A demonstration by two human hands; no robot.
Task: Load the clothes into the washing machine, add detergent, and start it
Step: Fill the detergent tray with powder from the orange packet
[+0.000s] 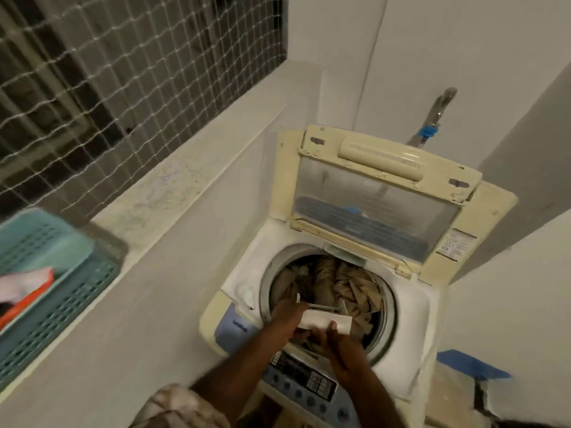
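A top-loading washing machine (411, 344) stands with its yellowed lid (383, 193) raised against the back. Brown and beige clothes (343, 282) fill the drum. Over the drum's front edge both hands meet on a flat white sachet-like packet (324, 320). My left hand (285, 316) grips its left end. My right hand (335, 344) pinches its lower right edge with thumb on top. The control panel (309, 384) with round buttons lies just below my wrists.
A teal laundry basket (61, 304) sits on the ledge at far left with white and orange cloth (24, 288) in it. A tap with a blue hose fitting (429, 131) is behind the machine. Netted window at upper left. White walls close in on both sides.
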